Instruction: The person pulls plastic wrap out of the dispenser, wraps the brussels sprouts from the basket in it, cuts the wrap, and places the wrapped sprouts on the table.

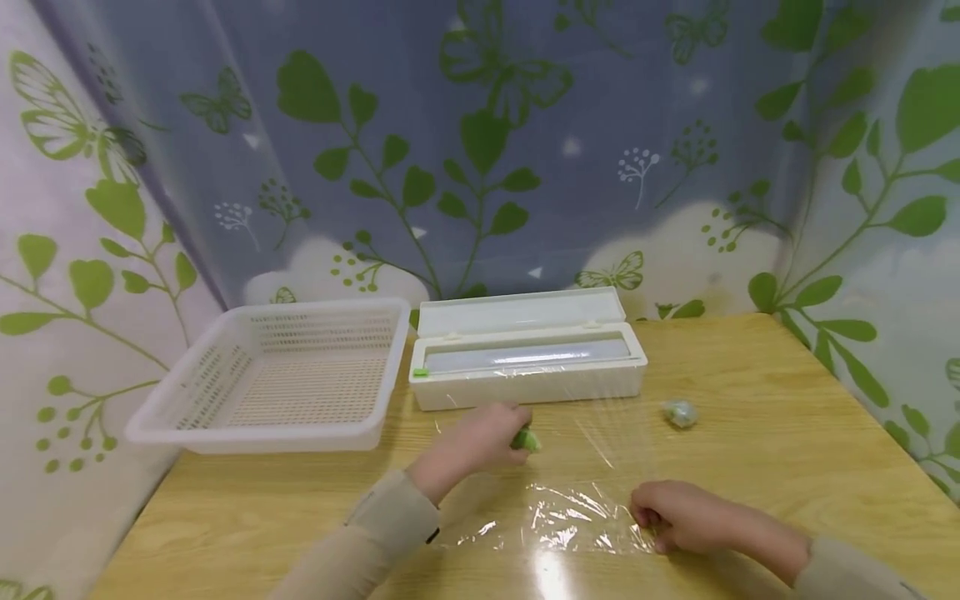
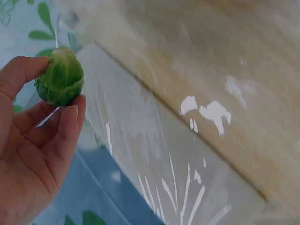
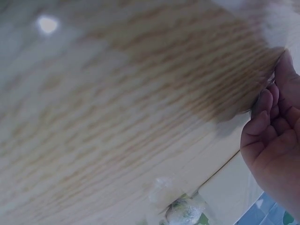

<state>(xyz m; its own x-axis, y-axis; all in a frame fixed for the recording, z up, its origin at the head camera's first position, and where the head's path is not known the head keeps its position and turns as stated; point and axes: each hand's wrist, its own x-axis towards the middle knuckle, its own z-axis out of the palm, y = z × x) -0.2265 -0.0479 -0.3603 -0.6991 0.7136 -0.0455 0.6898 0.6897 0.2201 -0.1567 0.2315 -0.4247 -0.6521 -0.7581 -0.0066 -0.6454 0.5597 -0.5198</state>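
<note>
A green Brussels sprout [image 2: 60, 77] is pinched between the thumb and fingers of my left hand [image 1: 480, 437], above the plastic wrap [image 1: 570, 512]. The clear sheet stretches from a roll [image 1: 525, 354] in the white dispenser box [image 1: 528, 387] toward the near side of the table. My right hand [image 1: 686, 517] pinches the sheet's near right corner, its thumb [image 3: 285, 70] against curled fingers. To the right of the box lies a small bundle wrapped in film [image 1: 680, 413], with green showing through.
A white slotted basket [image 1: 277, 437] stands at the left, beside the dispenser. The box's lid [image 1: 521, 312] is raised at the back, and a green slider [image 1: 421, 372] sits at its left end. Behind the wooden table [image 1: 750, 400] hangs a leaf-patterned curtain [image 1: 525, 167].
</note>
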